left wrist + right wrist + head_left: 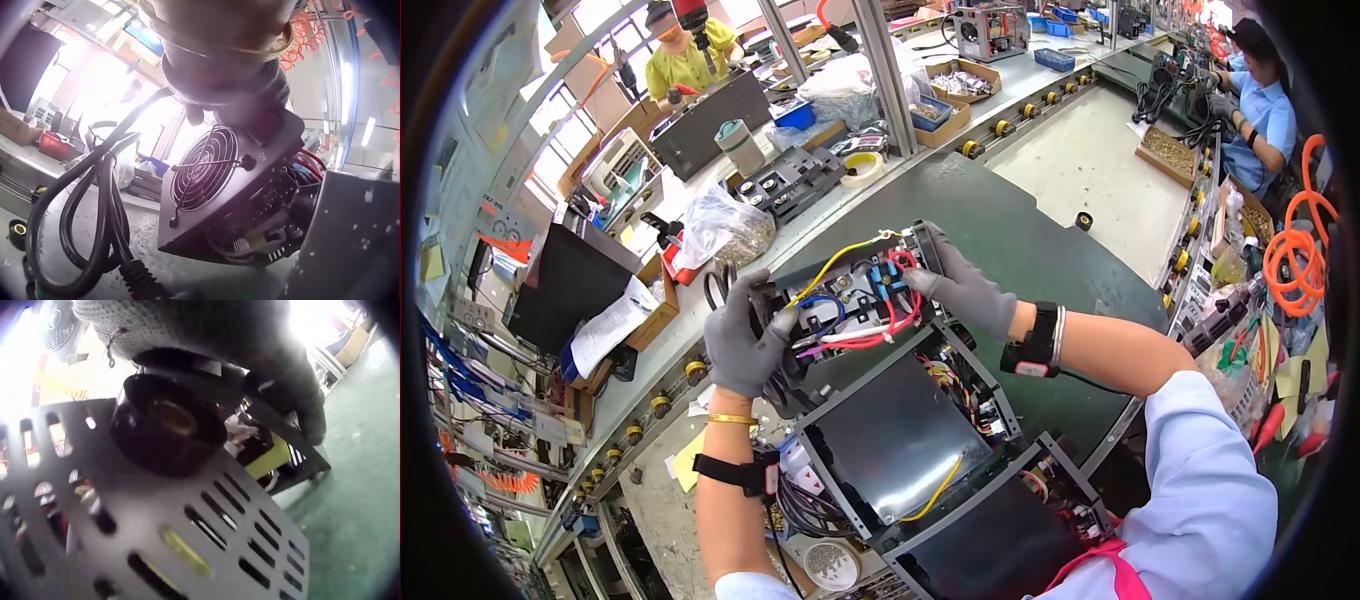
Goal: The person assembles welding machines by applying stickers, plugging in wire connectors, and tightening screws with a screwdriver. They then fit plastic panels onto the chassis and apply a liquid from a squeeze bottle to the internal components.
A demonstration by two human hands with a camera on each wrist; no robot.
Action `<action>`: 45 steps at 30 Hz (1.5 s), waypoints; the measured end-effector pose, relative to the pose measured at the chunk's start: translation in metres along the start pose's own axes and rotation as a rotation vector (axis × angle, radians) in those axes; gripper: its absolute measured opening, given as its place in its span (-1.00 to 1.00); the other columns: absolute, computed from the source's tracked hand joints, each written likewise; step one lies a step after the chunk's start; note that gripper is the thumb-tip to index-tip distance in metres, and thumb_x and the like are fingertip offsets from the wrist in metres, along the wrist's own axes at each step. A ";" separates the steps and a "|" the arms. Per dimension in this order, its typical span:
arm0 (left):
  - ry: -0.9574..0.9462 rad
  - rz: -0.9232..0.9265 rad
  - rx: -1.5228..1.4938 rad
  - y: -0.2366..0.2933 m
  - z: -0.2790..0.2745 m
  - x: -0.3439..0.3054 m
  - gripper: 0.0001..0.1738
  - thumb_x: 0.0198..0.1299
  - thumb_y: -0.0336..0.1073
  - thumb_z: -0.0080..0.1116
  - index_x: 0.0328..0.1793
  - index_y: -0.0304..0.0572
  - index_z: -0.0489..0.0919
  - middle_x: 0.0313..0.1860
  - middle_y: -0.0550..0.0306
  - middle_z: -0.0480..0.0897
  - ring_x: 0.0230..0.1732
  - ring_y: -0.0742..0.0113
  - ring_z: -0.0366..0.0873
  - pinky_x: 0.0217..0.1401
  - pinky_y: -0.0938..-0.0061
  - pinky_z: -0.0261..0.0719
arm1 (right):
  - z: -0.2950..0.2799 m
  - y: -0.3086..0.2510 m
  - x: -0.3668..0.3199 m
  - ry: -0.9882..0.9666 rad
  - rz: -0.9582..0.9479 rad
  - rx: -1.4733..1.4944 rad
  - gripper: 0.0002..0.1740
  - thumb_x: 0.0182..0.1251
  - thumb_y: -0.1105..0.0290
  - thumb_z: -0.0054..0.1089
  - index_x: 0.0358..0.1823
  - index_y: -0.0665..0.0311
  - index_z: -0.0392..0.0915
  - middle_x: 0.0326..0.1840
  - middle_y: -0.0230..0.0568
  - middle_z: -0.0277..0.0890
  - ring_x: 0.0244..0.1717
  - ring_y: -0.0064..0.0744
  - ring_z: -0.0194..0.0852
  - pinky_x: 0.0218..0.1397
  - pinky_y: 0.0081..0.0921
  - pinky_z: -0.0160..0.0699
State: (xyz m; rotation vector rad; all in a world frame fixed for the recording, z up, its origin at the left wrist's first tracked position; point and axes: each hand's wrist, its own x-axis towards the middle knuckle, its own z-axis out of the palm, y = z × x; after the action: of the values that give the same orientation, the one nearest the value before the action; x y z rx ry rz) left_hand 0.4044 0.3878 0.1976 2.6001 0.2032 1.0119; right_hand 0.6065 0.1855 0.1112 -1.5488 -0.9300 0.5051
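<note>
Both hands wear grey gloves and hold an open machine chassis (862,296) by its two ends, tilted so its inside faces the head camera. Red, blue, white and yellow wires run across its boards. My left hand (745,340) grips the left end, thumb at the inner edge. That end panel carries a round fan grille (203,169) and an "ON" mark, with a looped black power cord (106,219) hanging beside it. My right hand (970,290) grips the right end, fingers over the panel. A slotted metal side (250,525) fills the right wrist view's foreground.
Two more chassis with glossy black sheets, a nearer one (1000,545) and a middle one (900,440), stand in line towards me. A conveyor edge with rollers (696,372) runs along the left. A bowl of small parts (831,566) sits below. Two people work farther off.
</note>
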 end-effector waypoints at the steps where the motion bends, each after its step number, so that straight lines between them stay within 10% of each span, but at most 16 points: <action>1: 0.005 0.023 0.036 -0.003 0.000 -0.003 -0.48 0.07 -0.03 0.27 0.09 -0.16 0.51 -0.45 0.02 0.63 -0.47 0.07 0.60 -0.40 0.29 0.46 | 0.000 0.001 -0.001 0.008 -0.065 0.006 0.04 0.31 -0.12 0.09 0.51 0.48 -0.16 0.48 0.36 -0.01 0.57 0.11 -0.16 0.57 -0.24 -0.15; 8: 0.174 0.071 0.034 -0.026 0.008 -0.033 -0.50 0.15 -0.06 0.20 0.08 -0.29 0.50 -0.56 0.06 0.50 -0.52 0.12 0.52 -0.39 0.34 0.44 | 0.003 -0.027 0.031 -0.072 -0.567 -0.132 -0.21 0.33 0.16 0.06 0.46 0.43 0.03 0.38 0.26 0.17 0.46 0.15 0.02 0.52 -0.16 0.00; 13: 0.211 0.151 0.148 -0.007 0.009 -0.047 -0.58 0.17 -0.22 0.12 0.08 -0.35 0.50 -0.60 0.12 0.45 -0.57 0.18 0.46 -0.42 0.38 0.41 | -0.003 -0.020 0.026 -0.016 -0.751 -0.303 -0.13 0.36 0.01 0.06 0.51 0.39 -0.05 0.44 0.27 0.06 0.50 0.15 -0.03 0.52 -0.16 0.01; 20: 0.156 0.198 0.185 -0.016 0.008 -0.029 -0.59 0.14 -0.29 0.10 0.11 -0.33 0.50 -0.63 0.18 0.43 -0.62 0.22 0.43 -0.46 0.36 0.37 | -0.002 -0.018 0.015 -0.169 0.103 -0.195 0.06 0.36 -0.14 0.05 0.51 0.53 -0.24 0.47 0.38 0.02 0.52 0.09 0.00 0.52 -0.28 0.00; 23: 0.147 0.263 0.161 -0.019 0.005 -0.016 -0.58 0.11 -0.32 0.12 0.12 -0.31 0.50 -0.63 0.19 0.43 -0.63 0.19 0.43 -0.46 0.36 0.37 | 0.006 0.005 0.004 -0.070 -0.149 0.098 0.07 0.37 -0.10 0.05 0.49 0.62 -0.28 0.51 0.35 -0.04 0.57 -0.05 -0.09 0.55 -0.35 -0.09; 35: 0.121 0.337 0.425 -0.050 0.012 -0.083 -0.43 0.16 -0.03 0.22 0.17 -0.23 0.38 -0.52 0.19 0.47 -0.54 0.18 0.45 -0.36 0.34 0.38 | 0.023 0.070 0.035 -0.206 -0.438 -0.371 0.30 0.18 -0.26 0.20 0.52 0.52 -0.40 0.56 0.38 -0.26 0.60 0.12 -0.29 0.61 -0.28 -0.24; 45: -0.087 0.212 0.357 -0.040 0.009 -0.082 -0.40 0.19 -0.06 0.26 0.23 -0.25 0.37 -0.44 0.12 0.54 -0.42 0.07 0.51 -0.27 0.21 0.43 | 0.017 0.023 0.029 -0.317 0.000 -0.865 0.38 0.02 -0.43 0.17 0.58 0.21 -0.46 0.63 0.02 -0.23 0.62 -0.05 -0.26 0.55 0.14 -0.22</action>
State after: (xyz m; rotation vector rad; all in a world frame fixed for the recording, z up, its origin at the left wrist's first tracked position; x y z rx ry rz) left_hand 0.3500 0.4021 0.1253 3.0367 0.0941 1.0066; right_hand 0.6167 0.2191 0.0906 -2.2751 -1.5151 0.3635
